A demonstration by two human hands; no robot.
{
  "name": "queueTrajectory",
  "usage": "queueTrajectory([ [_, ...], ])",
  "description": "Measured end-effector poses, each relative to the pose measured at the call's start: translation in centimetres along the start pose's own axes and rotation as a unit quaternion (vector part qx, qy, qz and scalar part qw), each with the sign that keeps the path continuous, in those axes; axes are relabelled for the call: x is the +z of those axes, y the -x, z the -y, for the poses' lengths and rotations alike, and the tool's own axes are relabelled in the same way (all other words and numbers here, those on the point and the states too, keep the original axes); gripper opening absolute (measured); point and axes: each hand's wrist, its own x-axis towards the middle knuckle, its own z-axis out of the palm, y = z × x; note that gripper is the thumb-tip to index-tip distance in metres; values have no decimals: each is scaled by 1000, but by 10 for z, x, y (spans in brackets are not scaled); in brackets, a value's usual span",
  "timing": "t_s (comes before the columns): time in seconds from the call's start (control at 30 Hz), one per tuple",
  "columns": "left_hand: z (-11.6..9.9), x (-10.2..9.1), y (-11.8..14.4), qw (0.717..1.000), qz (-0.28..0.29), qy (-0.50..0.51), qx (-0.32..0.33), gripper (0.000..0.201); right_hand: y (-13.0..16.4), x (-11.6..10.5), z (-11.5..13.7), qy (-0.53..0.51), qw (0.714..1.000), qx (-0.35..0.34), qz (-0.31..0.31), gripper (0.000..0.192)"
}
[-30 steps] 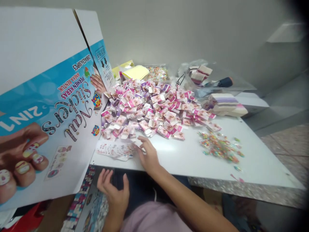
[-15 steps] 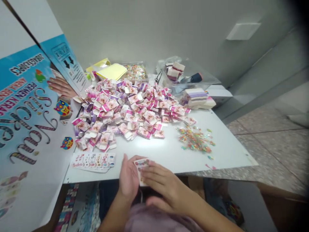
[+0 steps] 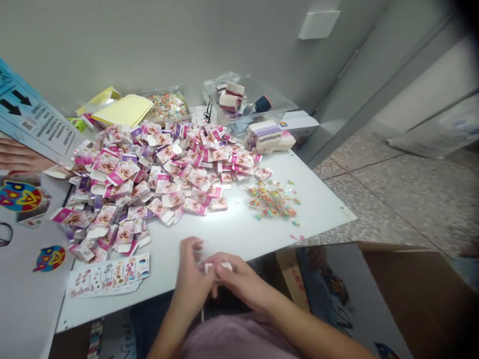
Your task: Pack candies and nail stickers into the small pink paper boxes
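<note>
My left hand (image 3: 191,279) and my right hand (image 3: 239,280) meet at the near edge of the white table (image 3: 318,209). Both pinch a small white sticker sheet (image 3: 217,267), mostly hidden between the fingers. To the left lies a fanned stack of nail sticker sheets (image 3: 107,274). Beyond the hands spreads a big pile of small pink and purple folded boxes (image 3: 149,169). A scatter of colourful wrapped candies (image 3: 273,199) lies to the right of the pile.
A large printed carton flap (image 3: 26,164) leans at the left. Yellow pads (image 3: 123,109), a clear tub of candies (image 3: 166,103) and a clear bin (image 3: 258,104) stand at the back. Stacked flat boxes (image 3: 267,135) sit beside it. An open brown carton (image 3: 374,294) is on the floor right.
My right hand took one sheet from the fanned stack and brought it to my left hand. Both hands now close over it. The view has swung to the right.
</note>
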Motion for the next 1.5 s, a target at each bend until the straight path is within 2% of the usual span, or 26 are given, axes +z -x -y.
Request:
queueTrajectory([
  [0.03,3,-1,-4,997,76,13,10,28,1,-6,0,49,999,7,-4,46],
  [0.07,6,-1,-10,992,122,13,23,19,2,-14,0,112,993,9,-24,45],
  [0.1,9,-2,-17,992,123,-13,41,15,2,-23,1,179,982,3,-61,43],
  [0.13,11,-3,-27,993,84,-58,63,19,2,-34,2,242,964,-16,-109,39],
  [0.17,13,-3,-38,989,14,-116,86,22,2,-47,4,302,937,-52,-166,35],
  [0.2,15,-3,-50,974,-29,-189,120,23,2,-61,6,364,898,-101,-224,32],
  [0.23,16,-3,-62,963,-38,-225,142,23,2,-77,9,429,849,-154,-267,30],
  [0.27,17,-3,-73,950,-34,-262,163,26,2,-92,12,509,779,-213,-298,29],
  [0.3,18,-3,-82,926,-26,-327,188,31,3,-107,15,583,704,-252,-318,30],
  [0.37,18,-2,-95,884,-15,-416,212,38,4,-132,20,646,628,-277,-335,34],
  [0.43,17,-1,-101,856,-19,-469,218,41,5,-147,23,664,607,-270,-344,38],
  [0.5,16,-1,-104,843,-31,-488,222,43,4,-153,23,703,572,-244,-345,41],
  [0.57,14,-2,-109,835,-35,-499,230,46,2,-152,22,761,528,-194,-323,43],
  [0.63,12,-2,-115,830,-32,-508,228,48,0,-147,20,803,498,-149,-291,41],
  [0.77,9,-2,-124,826,-23,-519,217,39,2,-128,15,830,482,-126,-251,33],
  [0.87,10,-3,-120,825,-20,-517,229,34,12,-113,11,864,442,-109,-214,45],
  [0.93,12,-3,-115,826,-13,-509,240,33,22,-106,7,875,430,-111,-195,55],
  [1.03,15,-3,-110,850,2,-467,245,35,34,-101,0,874,440,-139,-153,64],
  [1.1,15,-3,-110,866,8,-438,239,31,41,-102,-6,867,452,-171,-122,57],
  [1.2,13,-6,-104,879,5,-416,234,22,50,-111,-15,843,478,-228,-94,38],
  [1.27,12,-8,-91,888,-7,-398,231,24,56,-120,-18,815,505,-273,-78,40],
  [1.33,13,-8,-73,929,-13,-316,190,31,60,-130,-19,785,531,-313,-61,43],
  [1.4,14,-7,-51,987,6,-134,91,38,61,-138,-18,758,556,-337,-57,44],
  [1.43,14,-6,-41,999,19,-27,30,41,60,-141,-18,746,568,-343,-59,45],
  [1.5,14,-2,-23,984,36,160,-75,43,59,-144,-18,727,589,-348,-62,46],
])
